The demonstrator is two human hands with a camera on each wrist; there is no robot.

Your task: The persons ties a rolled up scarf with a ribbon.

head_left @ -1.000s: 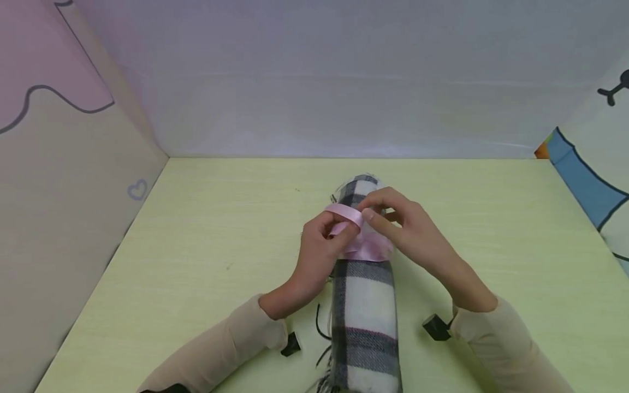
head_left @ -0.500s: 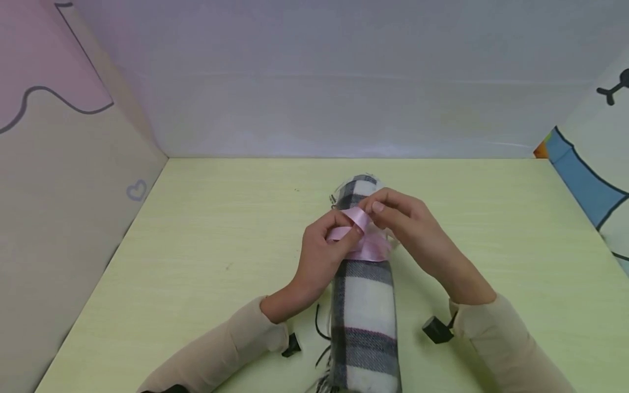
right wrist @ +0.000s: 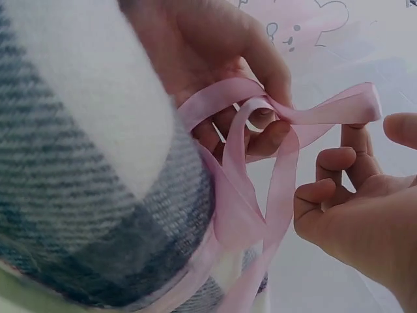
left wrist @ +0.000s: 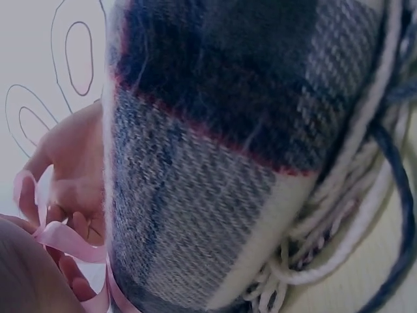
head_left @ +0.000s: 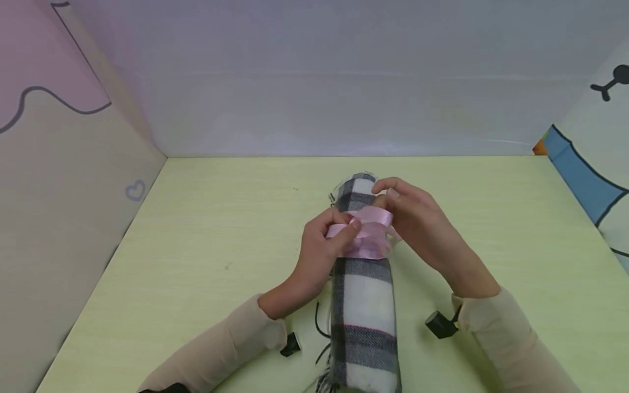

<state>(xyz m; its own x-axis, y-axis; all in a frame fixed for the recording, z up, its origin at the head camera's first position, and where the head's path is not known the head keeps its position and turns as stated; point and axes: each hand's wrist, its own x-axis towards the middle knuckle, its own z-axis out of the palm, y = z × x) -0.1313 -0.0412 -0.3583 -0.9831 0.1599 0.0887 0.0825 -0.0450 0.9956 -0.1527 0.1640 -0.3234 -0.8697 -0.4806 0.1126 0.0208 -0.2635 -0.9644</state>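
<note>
A rolled plaid scarf [head_left: 363, 305] lies lengthwise on the pale green table [head_left: 206, 229], its fringe [left wrist: 326, 254] at the near end. A pink ribbon [head_left: 366, 234] is wrapped round its middle. My left hand [head_left: 346, 228] rests against the roll's left side and pinches the ribbon's crossing [right wrist: 264, 120] between thumb and fingers. My right hand [head_left: 388, 197] is on the roll's right side, fingers curled, and holds a ribbon strand [right wrist: 339, 107] drawn out flat across the top of the scarf. A loose ribbon loop [right wrist: 273, 189] hangs between the hands. The ribbon [left wrist: 65, 238] also shows in the left wrist view.
Printed panels wall the table at the left [head_left: 73, 191], back [head_left: 344, 98] and right [head_left: 594, 164]. Two small black pieces [head_left: 291, 345] [head_left: 439, 324] sit by my sleeves near the front edge. Bare tabletop lies on both sides of the scarf.
My right hand has drawn the ribbon strand from above my left thumb out to the right and slightly farther away. The raised loop has flattened. The left hand has barely moved.
</note>
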